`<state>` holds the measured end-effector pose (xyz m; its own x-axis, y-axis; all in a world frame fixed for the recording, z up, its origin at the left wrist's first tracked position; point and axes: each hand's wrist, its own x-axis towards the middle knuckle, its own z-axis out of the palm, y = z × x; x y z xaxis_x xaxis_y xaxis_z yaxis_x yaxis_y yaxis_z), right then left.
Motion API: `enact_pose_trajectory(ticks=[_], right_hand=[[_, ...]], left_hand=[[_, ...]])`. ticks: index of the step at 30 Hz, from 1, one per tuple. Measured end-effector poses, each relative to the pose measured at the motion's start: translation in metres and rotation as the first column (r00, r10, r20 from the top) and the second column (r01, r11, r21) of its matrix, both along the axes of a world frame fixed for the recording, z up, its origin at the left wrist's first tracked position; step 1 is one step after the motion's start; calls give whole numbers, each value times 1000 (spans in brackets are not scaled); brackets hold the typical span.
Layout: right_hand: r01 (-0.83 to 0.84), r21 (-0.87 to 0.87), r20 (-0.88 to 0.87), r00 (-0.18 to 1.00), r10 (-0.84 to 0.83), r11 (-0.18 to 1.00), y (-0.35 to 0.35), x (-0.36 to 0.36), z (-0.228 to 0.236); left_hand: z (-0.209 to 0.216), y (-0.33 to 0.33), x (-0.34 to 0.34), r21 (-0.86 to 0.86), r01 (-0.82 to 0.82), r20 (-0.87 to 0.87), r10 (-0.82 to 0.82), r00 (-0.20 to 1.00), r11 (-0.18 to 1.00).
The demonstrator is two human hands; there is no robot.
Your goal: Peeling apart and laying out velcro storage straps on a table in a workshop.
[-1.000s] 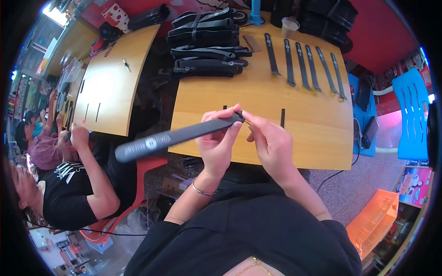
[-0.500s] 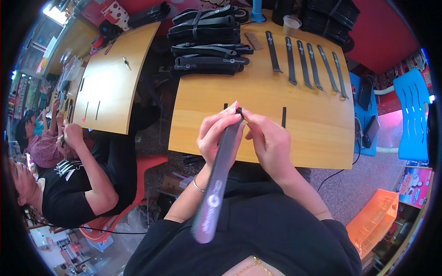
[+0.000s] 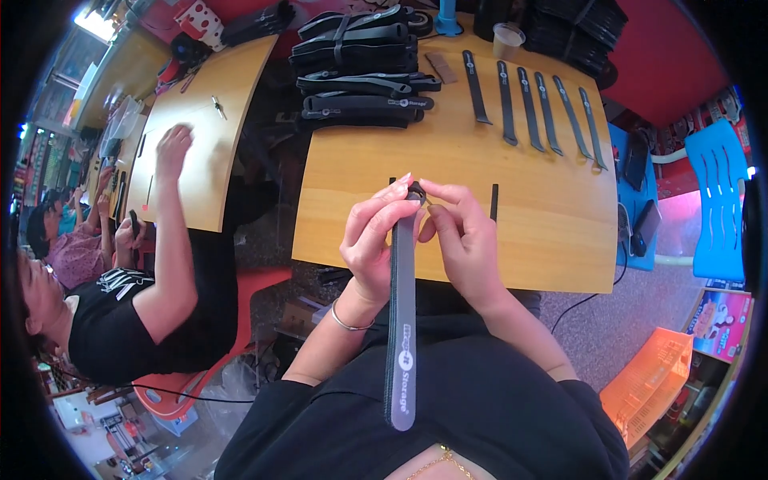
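Observation:
A long grey-black strap (image 3: 404, 320) with a rounded end and white print hangs down toward my chest. My left hand (image 3: 368, 244) closes on its upper part, thumb and fingers pinching near the top. There the strap's end bends into a small dark loop (image 3: 417, 192). My right hand (image 3: 462, 248) holds the other side of this loop between thumb and forefinger. A small black strip (image 3: 494, 205) lies on the wooden table (image 3: 344, 220) beyond my right hand. Another short black strip (image 3: 392, 182) shows partly behind my left fingers.
Several similar straps (image 3: 526, 108) lie in a row at the far right of the table. Bundled straps (image 3: 352, 52) are stacked at the far left. A plastic cup (image 3: 507, 40) stands at the back. Leftward, a co-worker (image 3: 120, 320) sits at another table (image 3: 188, 192). An orange crate (image 3: 648, 392) is at lower right.
The strap's hanging end has swung right and now hangs nearly straight. The loop at its top shows wider between my fingers. The co-worker's arm has reached out over the other table.

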<state>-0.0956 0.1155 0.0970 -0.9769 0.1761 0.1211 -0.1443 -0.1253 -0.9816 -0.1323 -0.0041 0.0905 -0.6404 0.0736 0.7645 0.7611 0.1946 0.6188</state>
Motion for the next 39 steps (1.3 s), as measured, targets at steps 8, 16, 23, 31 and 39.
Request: enact_pose_trajectory(ticks=[8,16,23,31,39], right_hand=[[230,425,-255,958,-128,875,-1,-8,4],[194,508,-243,967,-76,839,12,-13,2],[203,591,-260,964,-54,781,12,-10,8],[210,431,-184,973,-142,877,-1,-6,0],[225,575,-193,972,-136,787,6,-6,-3]], left_hand=[[4,-6,-7,157,143,276,-183,944,977],[-1,-11,-12,472,305,481,-531,698,827],[-2,-11,-16,548,268,517,-572,637,793],[-5,-6,-15,494,256,524,-520,675,831],[-3,-9,-23,306,306,571,-431,699,902]])
